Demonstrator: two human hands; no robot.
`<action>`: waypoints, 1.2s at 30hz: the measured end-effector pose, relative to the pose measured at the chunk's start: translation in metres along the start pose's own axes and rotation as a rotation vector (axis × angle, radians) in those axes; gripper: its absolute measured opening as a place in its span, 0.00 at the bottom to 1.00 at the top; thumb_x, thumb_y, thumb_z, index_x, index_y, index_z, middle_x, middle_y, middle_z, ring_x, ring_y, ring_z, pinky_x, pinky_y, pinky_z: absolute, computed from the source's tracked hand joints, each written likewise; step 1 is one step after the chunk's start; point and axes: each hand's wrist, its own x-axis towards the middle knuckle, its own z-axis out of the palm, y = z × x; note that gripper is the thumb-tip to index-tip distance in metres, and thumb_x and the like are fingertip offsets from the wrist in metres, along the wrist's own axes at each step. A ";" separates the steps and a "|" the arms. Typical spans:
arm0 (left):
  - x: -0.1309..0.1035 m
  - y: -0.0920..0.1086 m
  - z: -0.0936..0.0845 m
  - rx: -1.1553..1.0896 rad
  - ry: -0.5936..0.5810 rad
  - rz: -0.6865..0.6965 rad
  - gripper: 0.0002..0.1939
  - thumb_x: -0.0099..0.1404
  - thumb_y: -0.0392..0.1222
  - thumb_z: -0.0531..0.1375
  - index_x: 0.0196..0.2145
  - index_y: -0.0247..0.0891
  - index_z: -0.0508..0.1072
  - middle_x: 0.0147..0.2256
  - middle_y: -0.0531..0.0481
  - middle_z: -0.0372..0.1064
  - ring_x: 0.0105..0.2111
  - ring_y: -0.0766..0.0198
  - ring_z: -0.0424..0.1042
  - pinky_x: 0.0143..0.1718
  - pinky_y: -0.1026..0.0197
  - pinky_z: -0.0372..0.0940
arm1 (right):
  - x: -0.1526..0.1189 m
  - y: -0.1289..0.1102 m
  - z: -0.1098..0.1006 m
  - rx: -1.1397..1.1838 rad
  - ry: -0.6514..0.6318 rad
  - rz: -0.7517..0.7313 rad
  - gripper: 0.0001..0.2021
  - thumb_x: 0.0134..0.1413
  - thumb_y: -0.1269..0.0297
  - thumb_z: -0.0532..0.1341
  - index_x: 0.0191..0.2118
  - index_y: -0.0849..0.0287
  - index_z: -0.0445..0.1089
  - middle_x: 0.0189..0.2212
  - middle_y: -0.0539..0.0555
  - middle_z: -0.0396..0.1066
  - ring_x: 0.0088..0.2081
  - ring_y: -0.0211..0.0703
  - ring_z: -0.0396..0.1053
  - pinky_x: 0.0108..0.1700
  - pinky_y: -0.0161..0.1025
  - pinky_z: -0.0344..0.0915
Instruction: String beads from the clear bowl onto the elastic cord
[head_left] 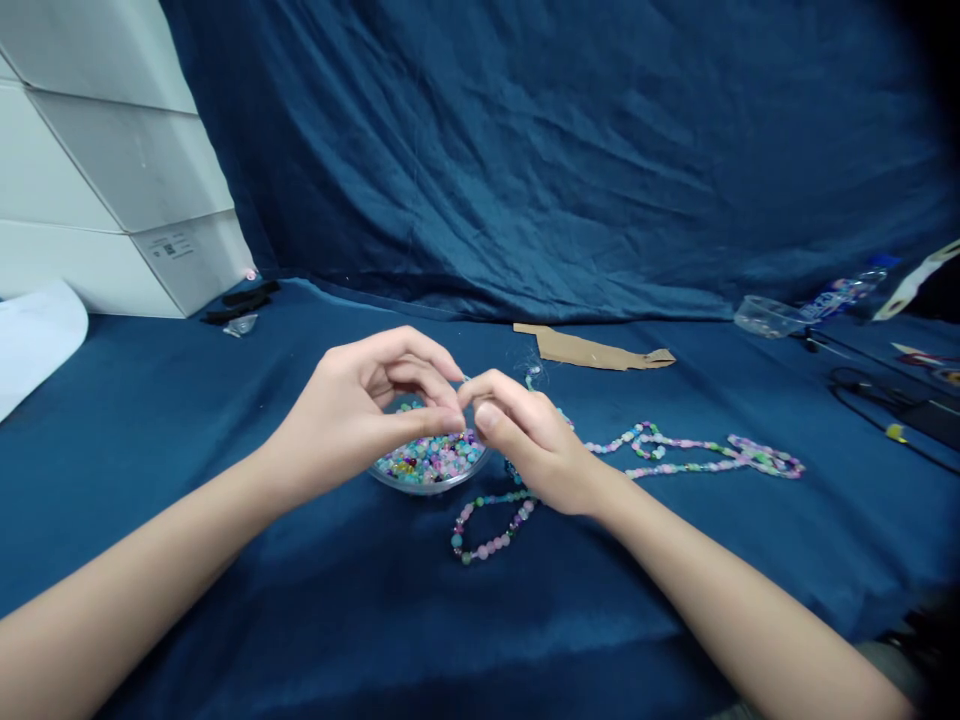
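Above a clear bowl [427, 488] of small coloured beads [431, 458], my two hands meet at the fingertips. My left hand [375, 400] has its thumb and fingers pinched together; what lies between them is too small to name. My right hand [536, 435] is closed too, its thumb against the index finger, with anything held there hidden. A long string of pastel beads [491, 545] loops on the blue cloth below my right hand, passes behind it and stretches away to the right.
A torn brown cardboard piece [592, 350] lies behind the hands. White boxes [112, 170] stand at the left. At the back right are a clear container [769, 317], a plastic bottle [847, 292] and black cables [870, 395]. Blue cloth [525, 150] hangs behind.
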 end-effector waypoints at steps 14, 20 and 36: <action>0.012 0.014 -0.002 -0.517 0.281 0.018 0.17 0.58 0.30 0.74 0.34 0.39 0.68 0.29 0.54 0.73 0.34 0.68 0.75 0.41 0.68 0.73 | 0.009 0.008 -0.019 0.508 -0.003 0.050 0.16 0.72 0.58 0.60 0.30 0.58 0.68 0.21 0.48 0.66 0.30 0.41 0.69 0.42 0.41 0.66; 0.014 0.014 -0.013 -0.636 0.353 0.004 0.17 0.54 0.30 0.76 0.34 0.40 0.72 0.29 0.56 0.73 0.33 0.69 0.73 0.41 0.69 0.74 | 0.009 0.011 -0.023 0.596 0.052 0.143 0.14 0.69 0.60 0.61 0.30 0.58 0.68 0.18 0.44 0.56 0.28 0.41 0.70 0.36 0.38 0.61; 0.008 0.028 -0.025 -0.805 0.225 0.157 0.13 0.63 0.29 0.72 0.36 0.39 0.71 0.31 0.60 0.77 0.34 0.73 0.75 0.42 0.70 0.73 | 0.010 -0.005 -0.030 0.847 0.113 0.090 0.17 0.65 0.67 0.56 0.22 0.58 0.62 0.19 0.51 0.63 0.24 0.40 0.64 0.32 0.38 0.59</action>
